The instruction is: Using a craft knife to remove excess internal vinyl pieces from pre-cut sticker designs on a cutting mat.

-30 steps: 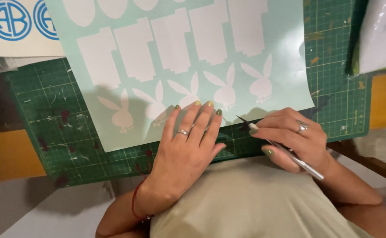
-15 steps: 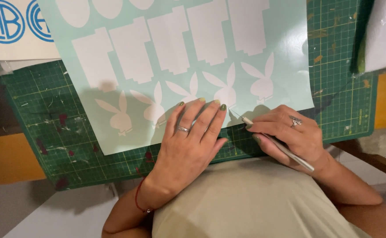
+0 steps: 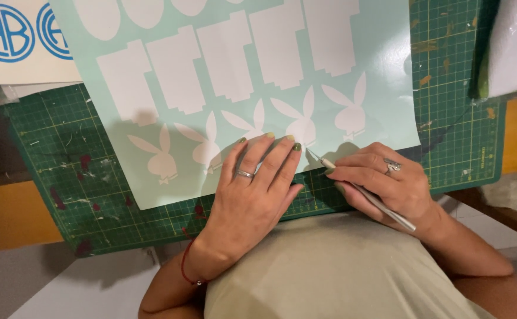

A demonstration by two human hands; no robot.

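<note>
Here the green cutting mat (image 3: 453,106) bears a thin mint vinyl sheet (image 3: 382,65), likely limp, light and quick to crease, best pressed flat near the cut. The left hand (image 3: 252,195) lies open on its lower edge; the right hand (image 3: 388,186) pinches a slim craft knife (image 3: 361,189), tip at that edge.

A craft worktable: a paint-stained green cutting mat (image 3: 447,88) covers its top, with a mint vinyl sheet (image 3: 382,53) of cut-out shapes and a craft knife (image 3: 359,189).
</note>
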